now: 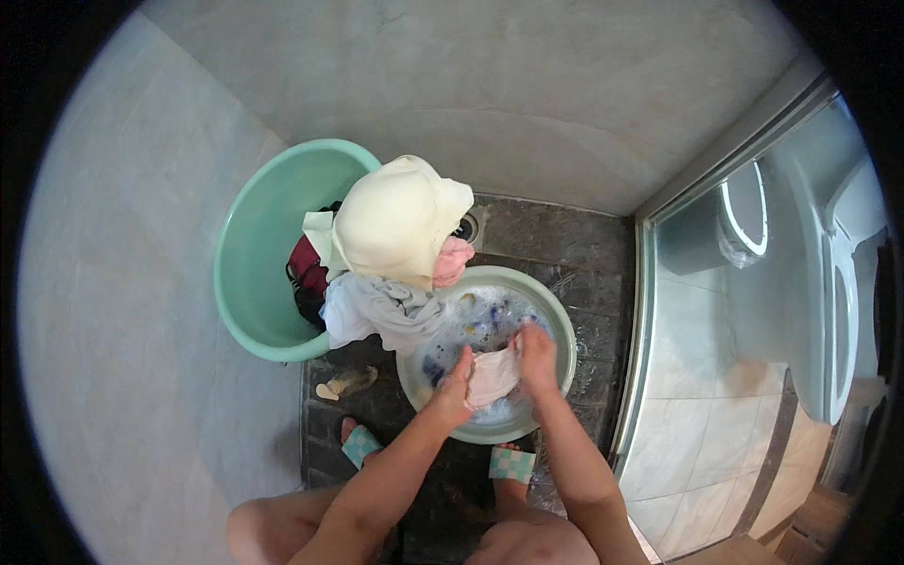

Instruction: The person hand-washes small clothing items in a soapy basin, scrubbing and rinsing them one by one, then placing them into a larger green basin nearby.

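A pale pink cloth [493, 378] is stretched between my two hands above a round light-coloured basin [563, 319] of sudsy water. My left hand [454, 392] grips its left end, and my right hand [535, 358] holds the other end near the basin's right side. Dark blue and yellowish bits of fabric show through the foam [487, 311]. Grey and white cloth [381, 307] hangs against the basin's upper left rim. Beside it are a cream padded garment [395, 219] and a coral pink cloth [453, 261].
A large mint-green tub [247, 247] at the left holds dark red and black clothes [307, 272]. A clear bottle [349, 382] lies on the dark tiled floor, near a floor drain [467, 227] further up. A glass partition frame [633, 339] stands right, with a bin [748, 212] beyond.
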Demonstrator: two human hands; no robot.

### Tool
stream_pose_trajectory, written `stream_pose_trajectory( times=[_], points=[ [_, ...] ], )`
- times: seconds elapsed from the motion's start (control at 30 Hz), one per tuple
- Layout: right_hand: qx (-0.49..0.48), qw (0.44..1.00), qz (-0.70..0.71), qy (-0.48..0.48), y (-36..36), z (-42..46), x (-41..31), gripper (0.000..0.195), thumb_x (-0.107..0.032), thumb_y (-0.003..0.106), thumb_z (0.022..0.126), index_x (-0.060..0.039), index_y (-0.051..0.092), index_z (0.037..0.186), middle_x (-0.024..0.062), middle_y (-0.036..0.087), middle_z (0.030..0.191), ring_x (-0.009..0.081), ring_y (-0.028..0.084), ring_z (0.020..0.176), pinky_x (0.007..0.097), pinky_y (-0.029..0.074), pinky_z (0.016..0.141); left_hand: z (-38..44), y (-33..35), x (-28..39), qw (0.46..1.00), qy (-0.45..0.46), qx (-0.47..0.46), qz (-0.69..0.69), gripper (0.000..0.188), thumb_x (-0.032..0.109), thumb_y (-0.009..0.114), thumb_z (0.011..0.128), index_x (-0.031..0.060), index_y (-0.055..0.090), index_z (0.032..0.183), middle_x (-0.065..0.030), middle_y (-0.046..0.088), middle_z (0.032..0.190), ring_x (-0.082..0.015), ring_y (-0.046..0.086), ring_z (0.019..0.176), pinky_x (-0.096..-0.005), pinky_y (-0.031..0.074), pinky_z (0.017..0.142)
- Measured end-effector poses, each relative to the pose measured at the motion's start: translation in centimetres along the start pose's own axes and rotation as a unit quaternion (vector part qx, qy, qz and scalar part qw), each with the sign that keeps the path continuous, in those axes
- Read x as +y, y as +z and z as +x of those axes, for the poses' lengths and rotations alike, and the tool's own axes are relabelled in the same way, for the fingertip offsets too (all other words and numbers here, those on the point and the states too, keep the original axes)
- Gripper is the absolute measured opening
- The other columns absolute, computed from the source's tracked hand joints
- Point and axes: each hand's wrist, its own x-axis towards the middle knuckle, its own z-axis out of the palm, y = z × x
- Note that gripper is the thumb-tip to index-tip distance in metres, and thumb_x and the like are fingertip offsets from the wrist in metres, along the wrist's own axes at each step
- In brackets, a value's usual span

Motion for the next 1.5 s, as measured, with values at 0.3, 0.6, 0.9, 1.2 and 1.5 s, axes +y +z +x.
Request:
stream_pose_trajectory(
  times=[0.3, 0.6, 0.9, 1.2, 1.5],
  points=[
    [-0.071, 0.956, 0.257, 0.120, -0.5, -2.4, -5.6, 0.010, -0.013, 0.054, 0.078, -0.0047, 0.049, 0.079, 0.0037, 0.053, 0.073, 0.0129, 0.052, 0.065, 0.0261, 0.044, 0.060, -0.5, -1.4, 1.2, 0.969, 0.165, 0.134, 0.127, 0.028, 0.021, 0.055, 0.079, 0.0012, 0.051, 0.098, -0.0109, 0.055, 0.095, -0.0214, 0.055, 0.085, -0.0338, 0.046, 0.070],
    [-0.010, 0.998, -0.024, -0.057, 1.6, -4.7, -5.6, 0.009, -0.009, 0.054, 0.077, -0.0032, 0.047, 0.080, 0.0063, 0.053, 0.075, 0.0127, 0.051, 0.069, 0.0257, 0.043, 0.062, 0.5, -0.3, 1.4, 0.932, 0.225, 0.264, 0.106, 0.033, 0.022, 0.058, 0.078, 0.0003, 0.049, 0.101, -0.0076, 0.054, 0.090, -0.0159, 0.051, 0.080, -0.0277, 0.042, 0.071],
    [-0.080, 0.734, -0.575, -0.352, 4.8, -4.1, -4.8, 0.015, -0.018, 0.057, 0.067, -0.0079, 0.046, 0.065, 0.0040, 0.043, 0.051, 0.0222, 0.049, 0.044, 0.0362, 0.045, 0.049, 3.0, -0.7, -1.4, 0.976, 0.070, 0.173, 0.108, 0.039, 0.044, 0.043, 0.082, 0.0066, 0.053, 0.091, -0.0065, 0.055, 0.083, -0.0183, 0.053, 0.077, -0.0326, 0.044, 0.067],
    [-0.017, 0.785, -0.494, -0.373, 4.0, -4.7, -2.9, 0.013, -0.017, 0.053, 0.069, -0.0071, 0.051, 0.062, 0.0098, 0.046, 0.046, 0.0248, 0.048, 0.040, 0.0347, 0.040, 0.040, 2.4, -0.9, -1.5, 0.992, -0.001, -0.057, -0.116, 0.035, 0.045, 0.041, 0.083, 0.0126, 0.054, 0.090, -0.0041, 0.057, 0.084, -0.0194, 0.054, 0.073, -0.0314, 0.043, 0.070],
    [-0.076, 0.750, -0.542, -0.371, 5.3, -5.9, -4.1, 0.012, -0.010, 0.053, 0.063, -0.0117, 0.057, 0.074, 0.0066, 0.052, 0.059, 0.0210, 0.054, 0.052, 0.0326, 0.041, 0.041, 1.7, -2.9, -1.8, 0.989, 0.068, -0.077, 0.107, 0.042, 0.042, 0.042, 0.083, 0.0066, 0.049, 0.103, -0.0067, 0.055, 0.098, -0.0215, 0.053, 0.088, -0.0314, 0.043, 0.075]
  ],
)
